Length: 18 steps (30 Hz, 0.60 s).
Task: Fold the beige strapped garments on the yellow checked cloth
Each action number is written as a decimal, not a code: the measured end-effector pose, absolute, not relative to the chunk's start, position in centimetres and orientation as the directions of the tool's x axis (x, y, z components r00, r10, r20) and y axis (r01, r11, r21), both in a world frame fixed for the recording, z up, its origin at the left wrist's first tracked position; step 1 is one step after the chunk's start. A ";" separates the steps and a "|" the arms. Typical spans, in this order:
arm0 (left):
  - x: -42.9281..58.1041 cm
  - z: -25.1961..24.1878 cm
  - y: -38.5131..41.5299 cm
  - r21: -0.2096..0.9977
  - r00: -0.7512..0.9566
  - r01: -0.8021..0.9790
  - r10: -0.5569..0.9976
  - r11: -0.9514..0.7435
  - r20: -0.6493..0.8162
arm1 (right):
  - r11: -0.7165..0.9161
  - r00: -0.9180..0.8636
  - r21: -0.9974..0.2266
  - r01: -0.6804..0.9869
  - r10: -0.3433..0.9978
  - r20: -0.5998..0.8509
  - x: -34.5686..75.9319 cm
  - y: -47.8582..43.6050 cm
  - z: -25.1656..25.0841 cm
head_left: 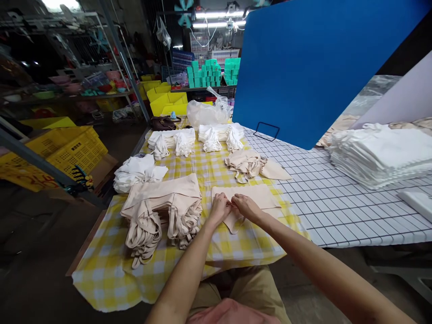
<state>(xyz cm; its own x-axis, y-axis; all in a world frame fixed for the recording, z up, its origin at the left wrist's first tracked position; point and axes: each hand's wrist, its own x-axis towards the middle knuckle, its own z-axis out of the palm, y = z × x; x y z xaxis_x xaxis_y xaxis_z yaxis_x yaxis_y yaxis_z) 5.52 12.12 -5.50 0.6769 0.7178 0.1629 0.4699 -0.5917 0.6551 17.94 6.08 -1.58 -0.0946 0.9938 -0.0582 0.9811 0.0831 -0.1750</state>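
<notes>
A beige strappy top (265, 195) lies flat on the yellow checked tablecloth (168, 283) in front of me. My left hand (220, 208) and my right hand (245, 206) meet at its near edge, fingers pinched on the fabric by a strap; the exact grip is partly hidden. Left of them is a thick stack of beige tops (178, 186), straps hanging toward me. Beyond my hands sits a loose beige heap (248, 163). Two white folded stacks, one at left (175, 138) and one at right (221, 132), stand farther back, with a crumpled white pile (137, 172) at the left.
A large blue board (303, 67) leans over the table, with a black wire stand (266, 130) at its foot. White garments (381, 150) are piled on the grid-patterned cloth (340, 220) at right. A plastic bag (205, 112) and dark handbag (164, 123) lie at the back; yellow crates (77, 148) stand left.
</notes>
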 end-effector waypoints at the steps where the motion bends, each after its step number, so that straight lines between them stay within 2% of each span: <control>1: 5.5 -5.4 12.1 0.654 0.677 0.470 0.718 -0.593 0.164 | 0.085 -0.096 -0.168 0.982 0.993 -0.062 18.0 6.0 -1.5; 8: 5.4 -5.0 11.8 0.688 0.664 0.456 0.731 -0.564 0.159 | 0.027 -0.039 -0.168 0.985 0.997 -0.069 17.9 4.9 -1.1; 12: 4.2 -4.6 11.9 0.684 0.728 0.419 0.671 -0.597 0.140 | -0.008 -0.004 -0.205 0.979 0.999 -0.054 17.3 1.8 -0.2; 16: 3.2 -3.4 12.3 0.693 0.746 0.446 0.663 -0.566 0.062 | -0.001 -0.073 -0.424 0.906 0.985 -0.158 18.8 -1.0 0.9; 18: 3.6 -2.9 12.2 0.670 0.702 0.505 0.710 -0.544 0.047 | -0.082 0.014 -0.468 0.880 0.989 -0.148 20.5 -0.8 1.0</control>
